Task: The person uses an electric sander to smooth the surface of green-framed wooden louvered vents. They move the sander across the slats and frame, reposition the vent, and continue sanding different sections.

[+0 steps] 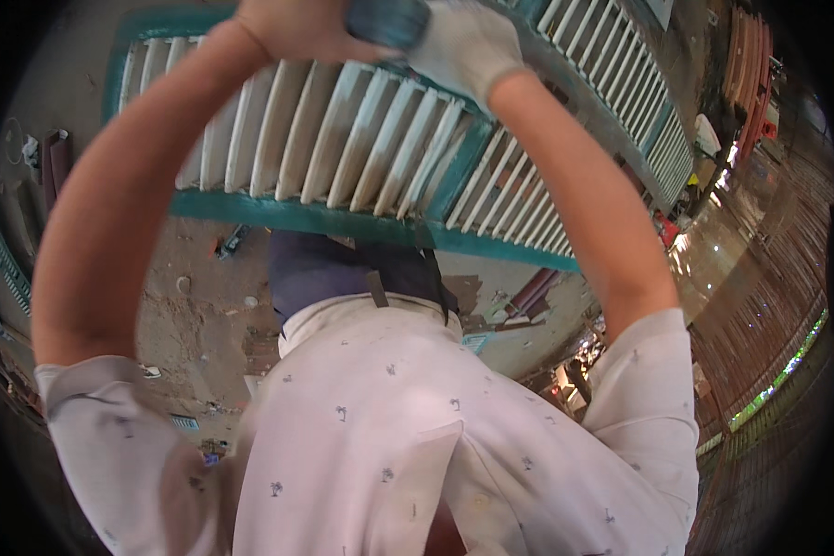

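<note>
At the top edge, a dark teal, rounded object (386, 20) sits between my hands over a louvred shutter. It is blurred and partly out of the picture, so its kind is unclear. My bare left hand (301, 30) grips it from the left, thumb along its lower edge. From the right, my right hand (468, 48), in a whitish glove, closes against it; its fingertips are mostly hidden. Beneath both hands lies the shutter (292, 211), with a teal frame and whitish slats, crossing in front of my waist.
A second slatted shutter (621, 65) lies beyond at the upper right. On the dirt floor below are a small dark tool (233, 241) and reddish-brown pieces (533, 292). A corrugated wall (760, 269) rises on the right. Part of another teal slatted panel (7, 259) shows far left.
</note>
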A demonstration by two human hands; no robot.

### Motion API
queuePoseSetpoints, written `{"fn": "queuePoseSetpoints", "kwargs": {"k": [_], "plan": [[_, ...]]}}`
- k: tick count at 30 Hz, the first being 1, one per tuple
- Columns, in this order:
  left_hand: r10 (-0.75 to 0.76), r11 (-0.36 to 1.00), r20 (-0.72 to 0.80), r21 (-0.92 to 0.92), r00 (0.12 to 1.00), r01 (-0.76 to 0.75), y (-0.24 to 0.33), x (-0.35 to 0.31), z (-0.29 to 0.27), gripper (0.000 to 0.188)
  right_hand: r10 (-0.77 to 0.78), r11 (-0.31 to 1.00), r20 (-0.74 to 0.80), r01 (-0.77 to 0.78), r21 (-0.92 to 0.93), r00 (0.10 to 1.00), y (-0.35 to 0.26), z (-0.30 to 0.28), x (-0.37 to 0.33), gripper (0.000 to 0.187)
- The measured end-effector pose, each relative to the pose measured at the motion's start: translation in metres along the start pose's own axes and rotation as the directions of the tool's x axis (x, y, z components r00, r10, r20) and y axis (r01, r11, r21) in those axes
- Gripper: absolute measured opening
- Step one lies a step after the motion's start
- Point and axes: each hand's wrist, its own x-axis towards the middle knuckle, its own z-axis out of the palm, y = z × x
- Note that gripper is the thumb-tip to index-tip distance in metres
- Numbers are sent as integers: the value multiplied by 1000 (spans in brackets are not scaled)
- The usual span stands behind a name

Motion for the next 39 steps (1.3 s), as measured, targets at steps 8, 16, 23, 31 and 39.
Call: {"fn": "queuePoseSetpoints", "kwargs": {"k": [8,16,23,31,39], "plan": [[1,1000,-59,-5,998,-2,4,4,-4,59,-91,990,95,80,119,991,10,-27,14,42],[-47,992,-80,-120,996,37,111,57,104,56,22,995,171,-38,88,985,132,20,-72,39],[-54,980,-32,-195,998,47,190,89,174,59,107,982,148,-81,-171,983,213,51,-152,35],[-15,984,52,-176,999,24,198,102,179,60,123,987,81,-113,-118,989,222,67,-174,37],[110,992,30,-61,993,-108,130,73,102,63,40,984,56,-49,172,998,142,34,-106,30]]}}
